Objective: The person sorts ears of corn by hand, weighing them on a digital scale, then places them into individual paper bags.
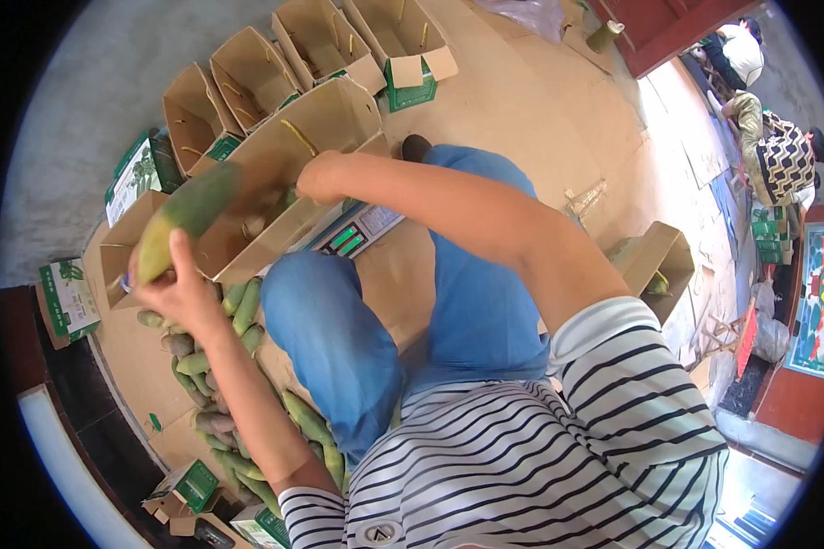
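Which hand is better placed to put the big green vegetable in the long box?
Probably the left hand: it grips the green vegetable, close to the long box. The right hand is farther along the box, not touching the vegetable.

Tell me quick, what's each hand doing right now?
Left hand: closed around a long green vegetable.
Right hand: by the long cardboard box; fingers mostly hidden, grip can't be told.
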`<control>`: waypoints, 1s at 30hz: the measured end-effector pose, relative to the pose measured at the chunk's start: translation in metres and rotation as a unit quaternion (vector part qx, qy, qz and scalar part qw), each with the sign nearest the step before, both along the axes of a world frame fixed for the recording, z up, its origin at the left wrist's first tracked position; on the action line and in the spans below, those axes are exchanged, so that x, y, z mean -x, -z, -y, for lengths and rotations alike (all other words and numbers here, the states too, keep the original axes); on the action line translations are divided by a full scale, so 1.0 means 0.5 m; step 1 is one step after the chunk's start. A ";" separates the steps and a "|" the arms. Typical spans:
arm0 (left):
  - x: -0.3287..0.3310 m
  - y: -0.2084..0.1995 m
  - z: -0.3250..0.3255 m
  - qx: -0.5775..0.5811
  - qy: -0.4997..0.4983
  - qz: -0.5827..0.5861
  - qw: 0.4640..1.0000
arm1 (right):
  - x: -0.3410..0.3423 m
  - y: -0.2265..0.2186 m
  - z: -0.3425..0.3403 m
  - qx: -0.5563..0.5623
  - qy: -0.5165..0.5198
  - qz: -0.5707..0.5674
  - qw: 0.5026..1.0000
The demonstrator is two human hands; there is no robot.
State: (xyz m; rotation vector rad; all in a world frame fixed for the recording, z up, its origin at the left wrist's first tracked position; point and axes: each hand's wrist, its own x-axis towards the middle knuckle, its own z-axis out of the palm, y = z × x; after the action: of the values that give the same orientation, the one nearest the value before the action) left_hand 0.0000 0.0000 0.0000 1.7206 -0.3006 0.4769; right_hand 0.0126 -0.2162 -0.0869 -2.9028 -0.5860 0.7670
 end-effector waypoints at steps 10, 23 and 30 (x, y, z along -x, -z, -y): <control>0.209 0.277 -0.254 -0.380 -0.035 -0.112 0.918 | 0.020 -0.008 0.016 -0.022 0.015 -0.005 1.000; 1.041 0.590 -0.809 -0.578 -0.040 -0.655 0.485 | -0.002 -0.006 0.042 -0.093 -0.027 0.040 0.994; 1.159 0.563 -0.789 -0.750 0.000 -0.270 0.604 | -0.011 -0.020 0.063 -0.111 -0.054 0.083 0.989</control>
State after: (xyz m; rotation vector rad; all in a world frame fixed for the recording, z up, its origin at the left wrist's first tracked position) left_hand -0.5795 0.3944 -0.2816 3.3842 -0.2366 -0.6078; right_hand 0.0181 -0.2476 -0.0771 -2.7628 -0.7961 0.4408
